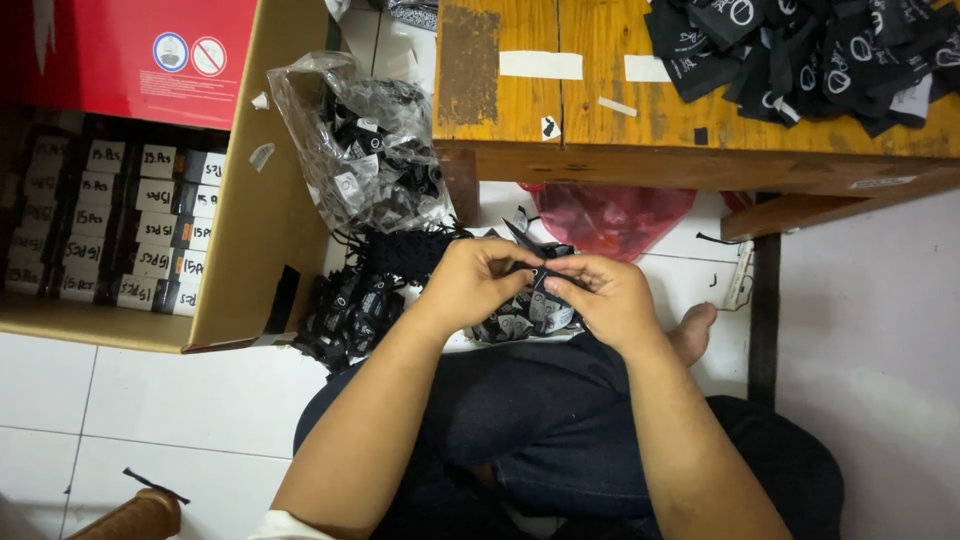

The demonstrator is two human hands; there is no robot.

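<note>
Two hands meet over my lap, and between them I pinch a small black label (537,277): my left hand (475,283) has its fingers curled in on the label's left end, and my right hand (605,298) nips the right end between thumb and fingertips, so both are closed on it. The label sits just above my knees, in front of my dark trousers (540,400), with my bare foot (695,330) showing to the right on the white tiled floor (180,400). Under my hands lies a loose heap of black labels with white marks (350,310), spreading off to the left on the floor. Farther off to the left stands a clear plastic bag (360,150) stuffed with more of them, leaning against the side of an open cardboard box (255,200) whose inside holds rows of small banded bundles with white slips (130,225). Beyond my hands a red plastic bag (610,215) sits under the wooden counter (590,110), and on the counter's far right lies another pile of black labels (810,55), with strips of white tape (540,65) stuck to the wood nearby.
</note>
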